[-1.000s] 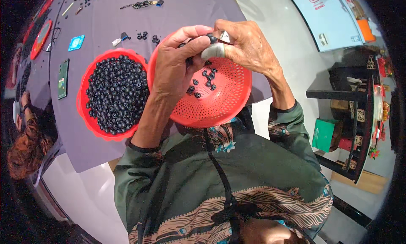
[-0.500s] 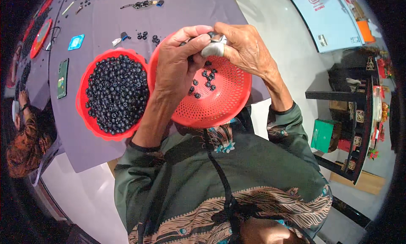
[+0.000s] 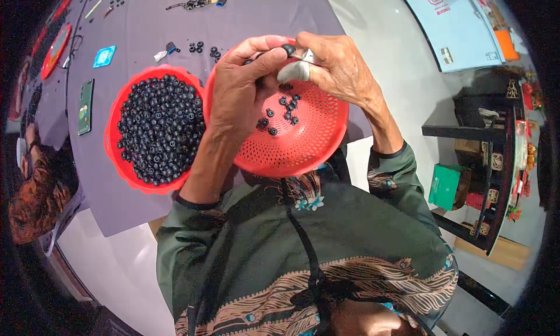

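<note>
A round black bead (image 3: 288, 49) is pinched at the tips of the thumb and index finger of my left hand (image 3: 248, 74), with more black beads partly showing in the curl of its fingers. My right hand (image 3: 341, 68) meets it from the other side, its thumb and index finger closed beside the bead and wrapped in whitish coverings. What those fingertips hold, if anything, is hidden. Below both hands sits a red perforated basket (image 3: 324, 135) with several loose black beads (image 3: 288, 107) in it. Left of it, a red scalloped bowl (image 3: 114, 161) is heaped with black beads (image 3: 160, 126).
On the purple tablecloth (image 3: 146, 33) lie stray beads (image 3: 198, 46), a phone (image 3: 86, 107), a blue packet (image 3: 105, 56) and a dark-handled tool (image 3: 195, 4). Another person's patterned sleeve (image 3: 38, 196) is at the far left. A black shelf (image 3: 466, 132) stands right.
The bead at my left fingertips shows more fully now, as my right index finger and thumb have shifted slightly away from it. The basket and bowl stay in place.
</note>
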Tool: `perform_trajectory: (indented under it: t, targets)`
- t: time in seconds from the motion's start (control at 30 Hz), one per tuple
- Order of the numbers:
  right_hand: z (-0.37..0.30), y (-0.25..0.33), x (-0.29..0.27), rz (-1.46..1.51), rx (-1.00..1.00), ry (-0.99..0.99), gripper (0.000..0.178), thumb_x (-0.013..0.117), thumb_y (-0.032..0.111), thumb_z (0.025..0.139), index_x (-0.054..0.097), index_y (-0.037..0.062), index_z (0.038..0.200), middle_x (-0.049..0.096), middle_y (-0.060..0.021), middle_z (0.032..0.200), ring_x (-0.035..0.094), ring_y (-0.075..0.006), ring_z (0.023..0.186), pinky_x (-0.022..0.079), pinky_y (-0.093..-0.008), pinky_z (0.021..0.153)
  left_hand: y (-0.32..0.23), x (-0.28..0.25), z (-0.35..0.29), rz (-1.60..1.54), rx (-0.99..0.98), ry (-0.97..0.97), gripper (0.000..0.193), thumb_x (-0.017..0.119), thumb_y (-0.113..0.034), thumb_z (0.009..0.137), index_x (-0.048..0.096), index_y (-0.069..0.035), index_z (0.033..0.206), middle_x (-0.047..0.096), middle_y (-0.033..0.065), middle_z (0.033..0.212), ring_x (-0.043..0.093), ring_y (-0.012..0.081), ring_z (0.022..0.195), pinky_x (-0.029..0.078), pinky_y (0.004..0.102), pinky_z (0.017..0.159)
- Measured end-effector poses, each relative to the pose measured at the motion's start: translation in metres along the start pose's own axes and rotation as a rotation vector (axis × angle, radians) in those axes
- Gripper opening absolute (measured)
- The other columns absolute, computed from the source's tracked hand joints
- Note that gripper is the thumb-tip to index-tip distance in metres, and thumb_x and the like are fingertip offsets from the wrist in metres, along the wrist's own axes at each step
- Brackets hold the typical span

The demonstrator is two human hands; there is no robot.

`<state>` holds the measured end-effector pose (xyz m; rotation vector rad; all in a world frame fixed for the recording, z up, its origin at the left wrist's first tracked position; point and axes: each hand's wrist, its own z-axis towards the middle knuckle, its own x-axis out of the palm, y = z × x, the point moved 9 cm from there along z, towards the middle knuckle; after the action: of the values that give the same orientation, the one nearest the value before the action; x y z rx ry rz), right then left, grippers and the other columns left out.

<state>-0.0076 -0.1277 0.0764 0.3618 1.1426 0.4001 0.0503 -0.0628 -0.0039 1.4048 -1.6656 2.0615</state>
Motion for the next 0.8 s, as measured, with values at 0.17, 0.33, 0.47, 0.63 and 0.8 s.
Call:
perform_trajectory:
  t: [0.17,0.33,0.47,0.63,0.8]
  targets:
    - [-0.005,-0.015,0.003,0.113,0.047,0.045,0.033,0.061,0.031,0.075,0.048,0.0021,0.071,0.043,-0.0081,0.053,0.044,-0.0204,0.045,0.035,-0.0306,0.044,0.022,-0.047,-0.006,0.275,-0.202,-0.199,0.018,0.060,-0.013,0.080,0.057,-0.001,0.093,0.053,-0.0011,0.066,0.040,0.0025,0.050,0.027,0.0157,0.041]
    - [-0.006,-0.020,0.011,0.202,0.092,0.081,0.034,0.059,0.036,0.078,0.048,0.0033,0.074,0.044,-0.0059,0.054,0.042,-0.0162,0.046,0.034,-0.0284,0.044,0.046,-0.066,-0.008,-0.070,-0.326,-0.171,0.020,0.054,-0.016,0.083,0.055,0.002,0.094,0.055,0.0048,0.076,0.048,0.0084,0.058,0.039,0.0195,0.048]
    - [-0.010,-0.021,0.018,0.131,0.123,0.116,0.031,0.060,0.032,0.078,0.049,0.0038,0.075,0.046,-0.0048,0.056,0.043,-0.0152,0.047,0.036,-0.0284,0.045,0.036,-0.047,-0.009,-0.293,-0.289,-0.264,0.024,0.049,-0.011,0.085,0.049,0.006,0.101,0.056,0.0149,0.091,0.056,0.0203,0.080,0.050,0.0299,0.073]
    - [-0.012,-0.017,0.024,0.123,0.120,0.083,0.019,0.063,0.019,0.075,0.053,0.0037,0.080,0.057,-0.0064,0.065,0.054,-0.0164,0.054,0.042,-0.0284,0.051,0.035,-0.036,-0.004,-0.385,-0.244,-0.161,0.029,0.047,-0.009,0.084,0.044,0.008,0.108,0.053,0.0187,0.100,0.055,0.0241,0.089,0.047,0.0338,0.082]
    - [-0.010,-0.009,0.026,0.039,0.052,0.044,0.020,0.061,0.011,0.075,0.056,0.0058,0.094,0.063,-0.0095,0.075,0.061,-0.0217,0.065,0.047,-0.0304,0.058,0.034,-0.029,0.001,-0.392,-0.188,-0.082,0.032,0.046,-0.009,0.084,0.043,0.009,0.110,0.052,0.0171,0.102,0.054,0.0242,0.092,0.044,0.0347,0.083]
